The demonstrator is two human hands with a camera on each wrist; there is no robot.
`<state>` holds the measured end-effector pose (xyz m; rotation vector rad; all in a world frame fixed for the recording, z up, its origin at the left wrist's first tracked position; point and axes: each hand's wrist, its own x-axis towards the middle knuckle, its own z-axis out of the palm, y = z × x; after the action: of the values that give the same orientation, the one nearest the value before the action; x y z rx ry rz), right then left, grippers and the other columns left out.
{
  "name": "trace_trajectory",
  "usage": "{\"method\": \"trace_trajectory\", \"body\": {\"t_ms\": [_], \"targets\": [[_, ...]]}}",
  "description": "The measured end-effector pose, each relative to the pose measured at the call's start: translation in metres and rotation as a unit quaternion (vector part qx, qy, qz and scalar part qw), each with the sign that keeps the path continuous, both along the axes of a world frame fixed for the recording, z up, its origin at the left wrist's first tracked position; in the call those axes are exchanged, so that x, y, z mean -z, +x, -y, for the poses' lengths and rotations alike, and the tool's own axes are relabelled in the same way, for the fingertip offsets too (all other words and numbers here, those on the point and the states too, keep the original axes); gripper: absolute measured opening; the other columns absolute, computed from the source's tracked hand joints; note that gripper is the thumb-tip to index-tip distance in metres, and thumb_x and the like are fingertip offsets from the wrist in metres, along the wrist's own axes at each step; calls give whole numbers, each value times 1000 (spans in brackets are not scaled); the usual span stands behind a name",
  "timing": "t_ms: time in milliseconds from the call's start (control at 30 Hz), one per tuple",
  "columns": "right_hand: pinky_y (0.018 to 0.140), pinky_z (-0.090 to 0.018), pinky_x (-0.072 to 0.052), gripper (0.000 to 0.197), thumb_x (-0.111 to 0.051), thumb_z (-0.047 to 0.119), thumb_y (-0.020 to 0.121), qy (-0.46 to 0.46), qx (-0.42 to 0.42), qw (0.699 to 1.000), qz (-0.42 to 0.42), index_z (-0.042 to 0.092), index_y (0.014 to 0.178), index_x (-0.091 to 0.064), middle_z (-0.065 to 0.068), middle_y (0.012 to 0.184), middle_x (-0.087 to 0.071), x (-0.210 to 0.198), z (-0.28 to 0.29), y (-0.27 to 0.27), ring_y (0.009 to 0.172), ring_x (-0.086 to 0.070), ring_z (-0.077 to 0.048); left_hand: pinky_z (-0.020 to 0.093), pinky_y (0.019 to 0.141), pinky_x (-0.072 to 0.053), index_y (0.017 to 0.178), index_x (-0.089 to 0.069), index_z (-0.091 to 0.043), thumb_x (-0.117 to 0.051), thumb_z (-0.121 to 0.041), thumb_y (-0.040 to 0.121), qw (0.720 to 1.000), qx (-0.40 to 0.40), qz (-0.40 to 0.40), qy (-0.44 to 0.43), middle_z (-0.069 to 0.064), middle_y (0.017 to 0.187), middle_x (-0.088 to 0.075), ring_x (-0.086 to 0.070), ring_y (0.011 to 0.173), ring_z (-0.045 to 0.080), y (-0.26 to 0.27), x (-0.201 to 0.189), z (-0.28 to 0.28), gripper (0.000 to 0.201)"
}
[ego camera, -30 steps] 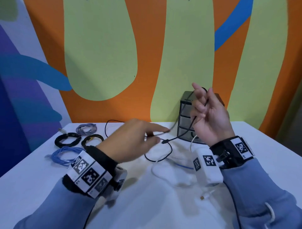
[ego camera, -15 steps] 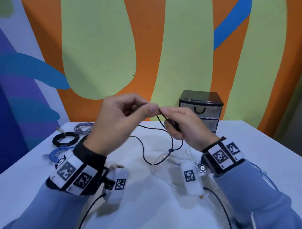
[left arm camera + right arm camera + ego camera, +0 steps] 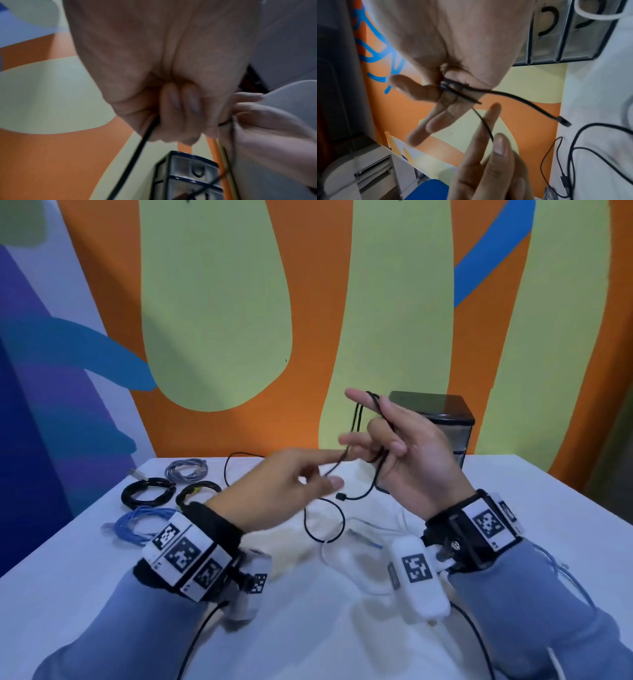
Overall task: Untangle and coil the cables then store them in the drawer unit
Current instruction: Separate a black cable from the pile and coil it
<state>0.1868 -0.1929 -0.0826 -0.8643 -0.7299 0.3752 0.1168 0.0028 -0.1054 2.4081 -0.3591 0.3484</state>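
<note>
A thin black cable (image 3: pixel 358 419) is looped over the raised fingers of my right hand (image 3: pixel 376 436), whose thumb presses it to the palm. In the right wrist view the loops (image 3: pixel 453 88) cross the finger bases and the plug end (image 3: pixel 565 121) dangles free. My left hand (image 3: pixel 329 474) is lower and to the left, pinching the same cable (image 3: pixel 137 148) with curled fingers. The rest of the black cable (image 3: pixel 323 529) trails in a loop on the table. The dark drawer unit (image 3: pixel 445 412) stands behind my right hand, its drawers closed.
Coiled cables lie at the table's left: a grey one (image 3: pixel 186 469), a black one (image 3: pixel 147 491), a black-and-yellow one (image 3: pixel 197 491) and a blue one (image 3: pixel 144 522). A loose white cable (image 3: pixel 359 542) sprawls on the white table (image 3: pixel 548 525) below my hands.
Half a second ago both hands pinched the cable together at mid-height. Now my right hand is raised with its fingers spread, and my left hand has dropped down-left with the cable.
</note>
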Motion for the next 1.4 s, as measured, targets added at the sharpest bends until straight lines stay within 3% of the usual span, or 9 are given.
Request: {"method": "trace_trajectory", "body": {"t_ms": [167, 300, 433, 600, 800, 967, 1100, 1200, 1400], "targets": [[94, -34, -60, 44, -29, 22, 116, 83, 77, 993, -19, -3, 152, -35, -18, 122, -74, 5, -2, 12, 115, -73, -34, 24, 63, -46, 143, -62, -33, -63, -32, 107, 993, 63, -22, 97, -7, 65, -62, -56, 60, 8, -14, 0, 34, 36], [76, -29, -61, 42, -32, 23, 116, -147, 231, 948, 164, 14, 157, -36, -6, 89, -81, 12, -8, 13, 79, -77, -21, 26, 61, -47, 110, -79, -14, -72, -27, 102, 992, 79, 78, 64, -2, 54, -48, -51, 55, -3, -26, -9, 40, 17], [43, -22, -34, 30, -41, 21, 114, -299, 157, 920, 201, 16, 128, -67, -3, 51, -57, 20, -6, 14, 42, -40, -14, 12, 56, -36, 84, -80, -5, -79, -14, 93, 976, 78, 162, -123, -14, 54, -56, -45, 53, -4, -31, -23, 27, 13], [51, -28, -15, 39, -43, 25, 108, -285, -48, 947, 142, 6, 124, -73, -5, 53, -29, 7, 6, 9, 49, -22, -15, 15, 54, -31, 81, -77, -3, -86, -22, 78, 937, -16, 191, -294, -11, 54, -42, -35, 52, 7, -20, -26, -5, 22], [45, -20, -18, 32, -42, 26, 107, -224, -138, 959, 108, 6, 108, -67, -2, 63, -36, 4, 9, 5, 48, -22, -9, 21, 54, -31, 77, -71, -1, -90, -29, 71, 912, -76, 193, -354, -9, 53, -46, -34, 51, 12, -10, -18, -12, 35], [43, -18, -34, 32, -38, 22, 108, -69, -138, 988, 12, 4, 121, -60, 4, 52, -44, -1, 10, 1, 39, -40, -9, 26, 55, -34, 83, -75, -5, -72, -34, 96, 952, -27, 64, -297, 8, 62, -50, -40, 57, 19, 1, -4, 2, 32], [62, -15, -54, 44, -33, 21, 112, 89, -109, 989, -48, -2, 148, -46, -5, 96, -77, -2, 6, 8, 72, -71, -8, 25, 62, -51, 113, -72, -6, -66, -13, 104, 967, 72, -131, -208, 11, 74, -69, -60, 60, 22, 0, 5, 18, 13], [84, -23, -61, 45, -31, 17, 115, 158, -28, 986, -53, -8, 152, -33, -22, 126, -72, 2, 6, 20, 108, -75, -23, 32, 67, -56, 127, -66, -10, -69, -13, 103, 957, 128, -198, -169, 14, 79, -73, -65, 64, 28, -7, 7, 31, 24], [69, -24, -55, 36, -35, 21, 115, -197, 186, 940, 208, 21, 151, -40, -8, 90, -78, 16, 2, 26, 76, -75, -16, 31, 62, -51, 128, -69, -11, -67, -14, 105, 980, 106, -62, -159, 7, 75, -73, -60, 59, 23, -11, 5, 43, 24]]}}
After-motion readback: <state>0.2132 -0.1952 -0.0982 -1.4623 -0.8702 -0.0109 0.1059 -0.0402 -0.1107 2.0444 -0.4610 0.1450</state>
